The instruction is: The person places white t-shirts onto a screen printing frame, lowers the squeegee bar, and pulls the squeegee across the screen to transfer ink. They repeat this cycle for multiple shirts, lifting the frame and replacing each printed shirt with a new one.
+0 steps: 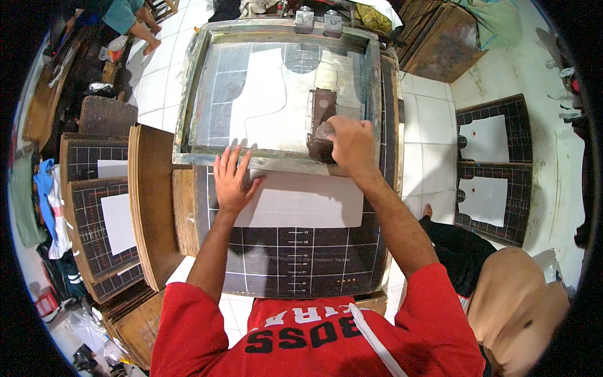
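Observation:
A wooden-framed printing screen [270, 159] lies over a black gridded board [270, 254]. Through its mesh shows a white cut fabric piece [254, 94], whose lower part [301, 204] sticks out on my side. My left hand [232, 182] rests on the near frame bar at its left half, fingers spread. At the right side of the mesh, my right hand [355, 146] is closed round a small squeegee [325, 131], mostly hidden by the fingers. The squeegee touches a dark brown ink patch [323, 103] running lengthwise on the mesh.
Two metal hinge clamps [318, 23] hold the screen's far edge. Stacked boards [144, 207] stand close on the left, some bearing white pieces. More gridded boards [493, 169] lean at the right wall. A bare-backed person [518, 301] sits at lower right; another person's legs [141, 31] show upper left.

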`<state>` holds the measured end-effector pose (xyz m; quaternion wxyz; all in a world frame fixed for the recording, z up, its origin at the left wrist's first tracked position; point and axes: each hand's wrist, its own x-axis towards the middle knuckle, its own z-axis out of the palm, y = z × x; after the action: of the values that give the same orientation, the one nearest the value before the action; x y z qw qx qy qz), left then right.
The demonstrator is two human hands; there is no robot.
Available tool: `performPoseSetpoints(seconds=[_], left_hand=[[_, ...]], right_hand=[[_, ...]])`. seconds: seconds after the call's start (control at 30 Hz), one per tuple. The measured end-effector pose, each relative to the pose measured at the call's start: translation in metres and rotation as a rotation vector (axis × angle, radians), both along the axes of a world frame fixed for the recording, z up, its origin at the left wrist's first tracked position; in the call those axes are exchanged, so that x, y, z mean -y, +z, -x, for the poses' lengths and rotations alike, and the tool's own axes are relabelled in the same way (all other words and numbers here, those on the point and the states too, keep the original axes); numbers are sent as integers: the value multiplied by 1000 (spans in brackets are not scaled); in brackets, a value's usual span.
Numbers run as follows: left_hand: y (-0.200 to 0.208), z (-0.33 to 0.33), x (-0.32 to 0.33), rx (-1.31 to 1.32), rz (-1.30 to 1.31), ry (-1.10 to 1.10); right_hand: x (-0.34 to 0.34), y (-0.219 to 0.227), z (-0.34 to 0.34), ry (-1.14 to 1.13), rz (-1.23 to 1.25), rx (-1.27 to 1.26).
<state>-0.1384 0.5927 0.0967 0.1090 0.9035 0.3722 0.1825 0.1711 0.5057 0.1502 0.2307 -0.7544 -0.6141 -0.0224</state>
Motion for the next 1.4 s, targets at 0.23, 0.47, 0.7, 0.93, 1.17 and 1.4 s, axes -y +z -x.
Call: performPoseSetpoints(seconds=[0.23,0.47,0.7,0.93,1.17,1.4], left_hand=[[-14,9,-5,14,-1,-15],[-17,9,-7,36,-19,-27],[-19,11,-7,-13,-12,-19],[-16,10,-6,-18,-11,-3],[-16,11,-7,5,5,-20],[-16,11,-7,6,-8,-18]], right_hand=[[-13,20,-8,-56,6,-115],[14,17,23,-21,231,-70],[-55,-6,-34,11,55,23],[-96,-2,-61,-20,70,-9],[-56,-2,-27,-28,54,-10],[-94,-16,-44,-113,-9,55]])
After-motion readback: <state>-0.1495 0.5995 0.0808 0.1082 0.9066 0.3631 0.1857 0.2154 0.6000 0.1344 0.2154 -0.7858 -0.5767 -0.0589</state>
